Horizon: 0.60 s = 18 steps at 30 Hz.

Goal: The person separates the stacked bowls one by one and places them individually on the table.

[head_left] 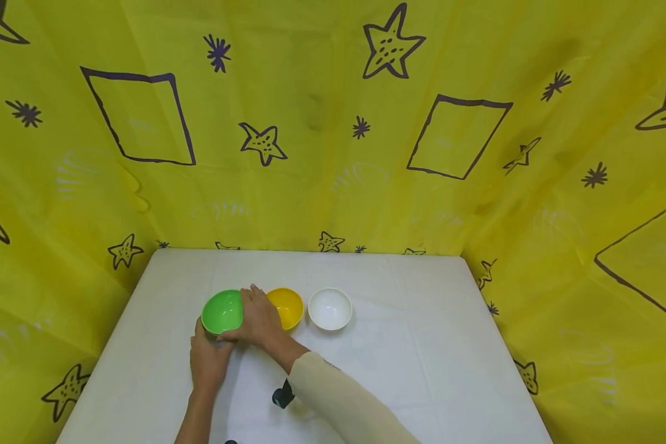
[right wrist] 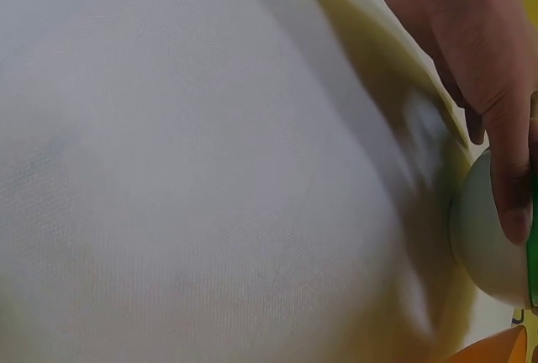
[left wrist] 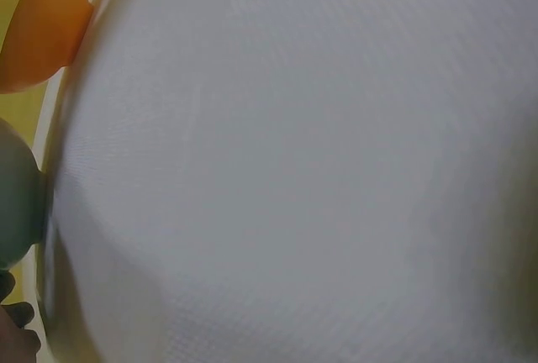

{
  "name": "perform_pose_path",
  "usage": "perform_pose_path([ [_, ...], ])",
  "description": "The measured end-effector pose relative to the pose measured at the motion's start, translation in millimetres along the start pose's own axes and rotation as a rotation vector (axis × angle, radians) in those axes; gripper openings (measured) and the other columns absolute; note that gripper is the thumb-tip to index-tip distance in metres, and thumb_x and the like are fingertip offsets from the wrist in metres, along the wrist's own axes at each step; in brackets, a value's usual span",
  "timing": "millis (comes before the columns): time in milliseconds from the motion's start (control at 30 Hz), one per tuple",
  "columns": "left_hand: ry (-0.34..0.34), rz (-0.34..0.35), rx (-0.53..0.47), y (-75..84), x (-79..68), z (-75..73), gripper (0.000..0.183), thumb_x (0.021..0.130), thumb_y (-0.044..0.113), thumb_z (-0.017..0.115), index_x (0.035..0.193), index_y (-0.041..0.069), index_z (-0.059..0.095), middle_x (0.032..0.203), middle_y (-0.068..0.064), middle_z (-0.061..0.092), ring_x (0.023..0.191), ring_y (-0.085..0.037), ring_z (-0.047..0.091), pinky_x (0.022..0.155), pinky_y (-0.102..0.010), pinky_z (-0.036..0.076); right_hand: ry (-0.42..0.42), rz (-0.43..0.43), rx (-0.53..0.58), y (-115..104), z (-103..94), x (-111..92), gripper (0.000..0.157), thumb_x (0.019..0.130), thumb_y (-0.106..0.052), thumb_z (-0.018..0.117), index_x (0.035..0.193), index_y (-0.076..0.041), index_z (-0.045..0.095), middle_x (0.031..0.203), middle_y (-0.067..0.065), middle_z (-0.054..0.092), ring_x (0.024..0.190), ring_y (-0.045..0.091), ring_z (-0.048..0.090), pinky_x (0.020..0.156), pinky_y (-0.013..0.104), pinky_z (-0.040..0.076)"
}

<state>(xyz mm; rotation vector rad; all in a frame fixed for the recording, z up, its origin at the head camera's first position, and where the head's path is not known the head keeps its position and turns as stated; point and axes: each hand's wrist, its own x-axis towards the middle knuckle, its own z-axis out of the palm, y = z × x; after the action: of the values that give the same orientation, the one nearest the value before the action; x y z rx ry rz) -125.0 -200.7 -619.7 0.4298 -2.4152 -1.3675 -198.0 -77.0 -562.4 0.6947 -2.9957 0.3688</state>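
Currently, left hand (head_left: 209, 361) and right hand (head_left: 259, 319) both grip the green bowl (head_left: 222, 312) beside the yellow bowl (head_left: 290, 306).

The right arm wears a pale cream sleeve (head_left: 349, 401), plain and smooth, which widens from its cuff toward the lower edge of the head view. Its cuff ends short of the wrist, and a small dark mark (head_left: 332, 365) sits near it. A small black piece (head_left: 282, 394) shows beside the sleeve; whether it is worn is unclear. The left forearm (head_left: 195, 416) is bare, as are both hands (head_left: 259, 317).
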Motion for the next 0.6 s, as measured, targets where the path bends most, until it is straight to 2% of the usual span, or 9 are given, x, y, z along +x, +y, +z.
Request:
perform_pose_path([
  [233,-0.005,0.01,-0.004,-1.1,-3.1,0.1,0.09,0.084,0.008,0.087,0.156,-0.006,0.035,0.151,-0.036,0.046,0.141,-0.058,0.039,0.124,-0.066,0.016,-0.003,-0.006,0.07,2.3,2.0,-2.4,0.104,0.07,-0.074,0.085,0.147,-0.013,0.054,0.147,0.001,0.059,0.143,0.016,0.048,0.1,0.025,0.054],
  [433,0.007,0.014,-0.005,-0.5,-4.2,0.5,0.087,0.083,0.005,0.086,0.154,-0.007,0.037,0.149,-0.038,0.047,0.14,-0.058,0.04,0.124,-0.066,0.016,0.019,-0.024,0.084,3.8,2.4,-4.7,0.103,0.072,-0.074,0.084,0.149,-0.012,0.053,0.147,0.001,0.059,0.144,0.016,0.048,0.101,0.025,0.053],
  [600,0.001,-0.003,0.024,0.8,-2.5,-0.4,0.089,0.085,0.009,0.086,0.156,-0.006,0.035,0.151,-0.037,0.046,0.138,-0.061,0.04,0.116,-0.074,0.026,0.071,-0.055,0.102,6.3,-0.1,-4.2,0.102,0.072,-0.073,0.085,0.147,-0.011,0.054,0.145,0.002,0.061,0.141,0.017,0.051,0.099,0.025,0.054],
])
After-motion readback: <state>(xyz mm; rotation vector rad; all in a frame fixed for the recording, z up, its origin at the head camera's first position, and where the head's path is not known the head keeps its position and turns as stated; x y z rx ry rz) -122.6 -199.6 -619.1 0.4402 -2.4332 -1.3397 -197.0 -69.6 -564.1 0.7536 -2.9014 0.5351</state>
